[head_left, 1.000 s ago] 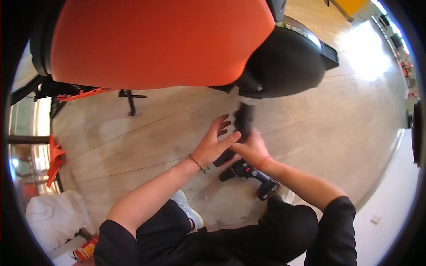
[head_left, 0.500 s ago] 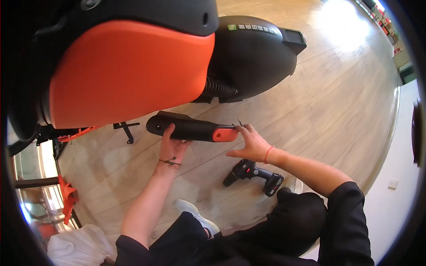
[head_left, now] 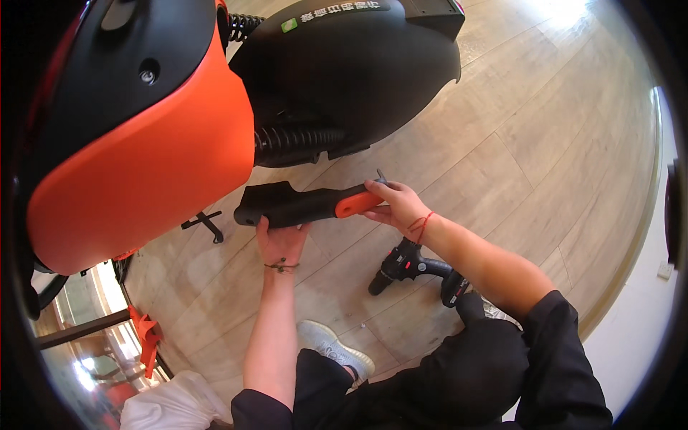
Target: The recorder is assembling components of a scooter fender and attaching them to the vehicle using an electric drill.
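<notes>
A long black plastic cover with an orange end piece is held roughly level above the floor. My left hand supports its broad left end, thumb at the near edge and the fingers mostly hidden beneath. At the orange end, my right hand grips with the thumb on top and fingers underneath. A small thin metal-looking piece sticks up beside the right thumb; what it belongs to is unclear. Just beyond the cover stands a scooter with an orange body panel and a black spring shock absorber.
The scooter's black rear fender fills the top middle. A black cordless drill lies on the wood floor below my right forearm. A white bag is at the lower left, near an orange object.
My right hand has closed around the cover's orange end, where it touched only the tip with its fingers before. The orange end has tilted slightly upward. The whole view has shifted, moving the scooter leftward.
</notes>
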The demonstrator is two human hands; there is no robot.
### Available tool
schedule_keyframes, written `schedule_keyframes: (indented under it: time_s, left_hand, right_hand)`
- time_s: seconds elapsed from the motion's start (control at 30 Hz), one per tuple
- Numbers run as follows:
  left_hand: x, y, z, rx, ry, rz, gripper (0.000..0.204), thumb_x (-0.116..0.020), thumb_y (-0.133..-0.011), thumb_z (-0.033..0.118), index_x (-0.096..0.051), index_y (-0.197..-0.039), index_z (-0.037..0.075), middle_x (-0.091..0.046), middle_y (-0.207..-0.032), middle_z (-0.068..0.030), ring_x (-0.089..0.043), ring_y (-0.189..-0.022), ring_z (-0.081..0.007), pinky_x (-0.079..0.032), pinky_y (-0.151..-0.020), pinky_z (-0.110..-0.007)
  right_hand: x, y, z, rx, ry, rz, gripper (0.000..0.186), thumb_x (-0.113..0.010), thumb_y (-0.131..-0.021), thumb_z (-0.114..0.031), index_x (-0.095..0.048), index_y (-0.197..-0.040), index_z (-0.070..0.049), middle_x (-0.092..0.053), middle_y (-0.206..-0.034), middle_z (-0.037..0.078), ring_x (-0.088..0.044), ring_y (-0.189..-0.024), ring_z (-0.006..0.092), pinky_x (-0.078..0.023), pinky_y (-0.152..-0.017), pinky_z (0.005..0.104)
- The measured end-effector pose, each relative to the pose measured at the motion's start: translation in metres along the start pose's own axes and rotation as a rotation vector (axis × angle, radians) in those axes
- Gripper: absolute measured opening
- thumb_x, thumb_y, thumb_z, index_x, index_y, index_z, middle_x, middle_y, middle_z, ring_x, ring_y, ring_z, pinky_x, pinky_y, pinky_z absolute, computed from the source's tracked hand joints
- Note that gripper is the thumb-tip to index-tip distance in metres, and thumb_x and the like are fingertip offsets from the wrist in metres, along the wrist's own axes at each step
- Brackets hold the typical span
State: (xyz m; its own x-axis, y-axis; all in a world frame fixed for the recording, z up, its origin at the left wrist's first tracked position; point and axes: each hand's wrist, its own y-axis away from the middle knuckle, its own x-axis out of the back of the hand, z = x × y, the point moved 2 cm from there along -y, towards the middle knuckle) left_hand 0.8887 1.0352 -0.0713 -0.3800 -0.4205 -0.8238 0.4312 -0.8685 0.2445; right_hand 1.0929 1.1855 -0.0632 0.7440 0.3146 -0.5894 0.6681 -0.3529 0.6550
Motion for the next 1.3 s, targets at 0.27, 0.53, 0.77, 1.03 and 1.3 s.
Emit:
schedule_keyframes:
  time_s: [0.27,0.53,0.77,1.03,1.3]
  left_hand:
    - [0.002,-0.019,0.0,0.047,-0.115,0.303,0.051,-0.059,-0.085,0.04,-0.046,-0.126,0.012,-0.052,-0.123,-0.0088,-0.045,-0.119,-0.0249,-0.031,-0.104,-0.049]
    - [-0.026,-0.047,0.006,0.006,-0.144,0.29,0.054,-0.062,-0.084,0.034,-0.043,-0.127,0.009,-0.048,-0.127,-0.0101,-0.043,-0.121,-0.0263,-0.031,-0.105,-0.049]
    - [-0.028,-0.065,0.006,-0.024,-0.114,0.227,0.056,-0.063,-0.084,0.03,-0.04,-0.128,0.004,-0.041,-0.131,-0.0114,-0.037,-0.124,-0.0284,-0.029,-0.107,-0.05]
    - [-0.025,-0.078,0.011,-0.006,-0.175,0.251,0.057,-0.065,-0.084,0.032,-0.041,-0.127,0.002,-0.041,-0.131,-0.0122,-0.037,-0.124,-0.0289,-0.029,-0.107,-0.049]
    - [-0.015,-0.087,0.011,-0.034,-0.211,0.289,0.051,-0.059,-0.087,0.033,-0.043,-0.125,0.004,-0.043,-0.128,-0.0085,-0.037,-0.124,-0.0269,-0.032,-0.107,-0.047]
  right_hand:
    - [-0.009,-0.017,0.006,0.206,0.048,0.093,0.049,-0.07,-0.077,-0.019,-0.047,-0.116,-0.001,-0.055,-0.096,0.006,-0.057,-0.086,0.0127,-0.051,-0.073,0.0256]
    - [-0.009,-0.035,-0.013,0.308,-0.065,0.097,0.047,-0.066,-0.079,-0.016,-0.045,-0.119,-0.002,-0.057,-0.099,0.006,-0.058,-0.085,0.013,-0.052,-0.076,0.0275]
    - [-0.011,-0.041,-0.021,0.36,-0.142,0.099,0.043,-0.063,-0.082,-0.013,-0.046,-0.119,-0.001,-0.058,-0.101,0.007,-0.06,-0.087,0.015,-0.051,-0.08,0.0286]
    - [-0.005,-0.046,-0.03,0.372,-0.236,-0.102,0.037,-0.056,-0.082,0.0,-0.047,-0.118,0.0,-0.057,-0.106,0.009,-0.06,-0.093,0.0193,-0.051,-0.084,0.0309]
    - [-0.01,-0.051,-0.043,0.345,-0.037,-0.03,0.039,-0.053,-0.08,0.007,-0.044,-0.118,0.006,-0.054,-0.115,0.015,-0.056,-0.104,0.0248,-0.049,-0.09,0.0337]
